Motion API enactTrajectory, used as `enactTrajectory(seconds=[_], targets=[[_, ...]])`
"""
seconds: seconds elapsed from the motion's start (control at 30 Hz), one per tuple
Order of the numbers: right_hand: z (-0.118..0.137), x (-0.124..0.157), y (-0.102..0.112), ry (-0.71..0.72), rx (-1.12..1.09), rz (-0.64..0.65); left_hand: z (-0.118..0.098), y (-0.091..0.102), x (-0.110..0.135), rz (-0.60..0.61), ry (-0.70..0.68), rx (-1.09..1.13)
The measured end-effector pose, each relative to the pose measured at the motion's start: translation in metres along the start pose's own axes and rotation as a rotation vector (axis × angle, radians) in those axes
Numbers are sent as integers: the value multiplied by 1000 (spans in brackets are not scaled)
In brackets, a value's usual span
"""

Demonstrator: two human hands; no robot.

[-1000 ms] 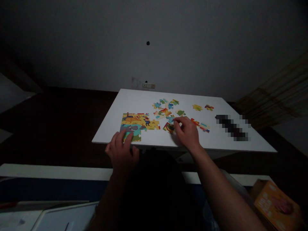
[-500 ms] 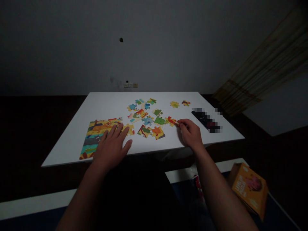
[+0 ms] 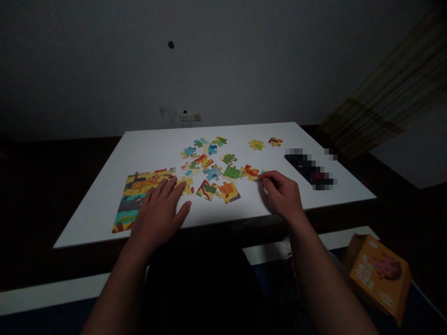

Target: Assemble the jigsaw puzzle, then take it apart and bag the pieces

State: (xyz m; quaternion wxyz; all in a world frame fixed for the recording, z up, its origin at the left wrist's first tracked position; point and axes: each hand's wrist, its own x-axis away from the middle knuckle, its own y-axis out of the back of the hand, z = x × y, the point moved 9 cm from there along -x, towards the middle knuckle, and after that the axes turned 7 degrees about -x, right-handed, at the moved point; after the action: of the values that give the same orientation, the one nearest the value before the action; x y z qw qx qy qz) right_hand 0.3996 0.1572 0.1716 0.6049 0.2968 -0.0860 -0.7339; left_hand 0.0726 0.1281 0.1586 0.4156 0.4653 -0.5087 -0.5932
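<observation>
My left hand lies flat with fingers spread over the right part of a joined puzzle section, which shows animals and bands of yellow and teal. Its fingertips reach a yellow puzzle piece at the section's right edge. My right hand is closed in a pinch at the right edge of a red and yellow puzzle piece. That piece lies beside a green puzzle piece. An orange puzzle piece and several other loose pieces are spread between my hands.
A yellow puzzle piece and a dark-patterned one lie farther back on the white table. To the right is a dark, partly pixelated object. An orange puzzle box stands lower right, below the table's front edge.
The view has shifted and tilted slightly. My left hand stays flat on the joined section, and my right hand keeps its pinch at the red and yellow piece.
</observation>
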Motion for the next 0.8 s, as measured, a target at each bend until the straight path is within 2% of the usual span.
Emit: enactTrajectory(seconds=[0.23, 0.53, 0.8], targets=[[0, 2, 2, -5, 6, -17, 2, 0, -2, 3, 17, 15], [-5, 8, 18, 7, 15, -147, 6, -1, -9, -6, 26, 42], [-2, 10, 18, 35, -19, -143, 4, 1, -8, -7, 17, 32]])
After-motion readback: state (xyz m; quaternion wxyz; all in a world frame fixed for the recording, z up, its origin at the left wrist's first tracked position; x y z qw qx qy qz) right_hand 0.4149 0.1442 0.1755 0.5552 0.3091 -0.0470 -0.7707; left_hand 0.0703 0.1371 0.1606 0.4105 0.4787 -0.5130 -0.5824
